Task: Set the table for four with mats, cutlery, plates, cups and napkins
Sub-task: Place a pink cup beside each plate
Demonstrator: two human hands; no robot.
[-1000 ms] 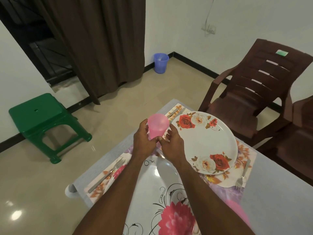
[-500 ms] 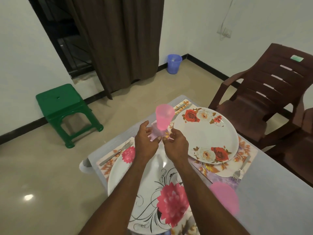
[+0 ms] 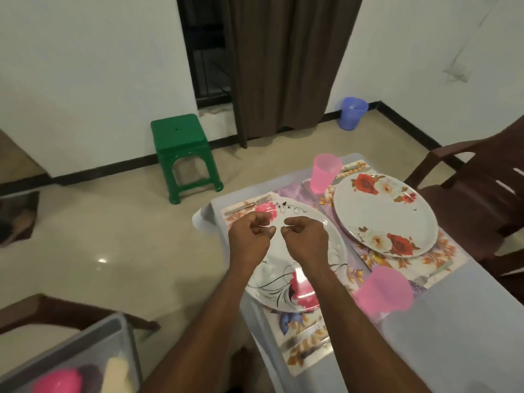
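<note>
Head view: a grey bin [image 3: 93, 344] at near left holds a pink bowl-like item [image 3: 58, 381] and something cream, too blurred to name. A pink cup [image 3: 325, 173] stands upright, mouth up, at the table's far end, left of the rose plate [image 3: 384, 214]. Both the left hand [image 3: 251, 236] and right hand [image 3: 307, 236] hover over the near plate [image 3: 300, 268], fingers curled, holding nothing.

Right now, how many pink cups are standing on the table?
2: one pink cup upright at the far end beside the red-rose plate, one blurred near cup right of the pink-flower plate. Others may sit outside the view.
</note>
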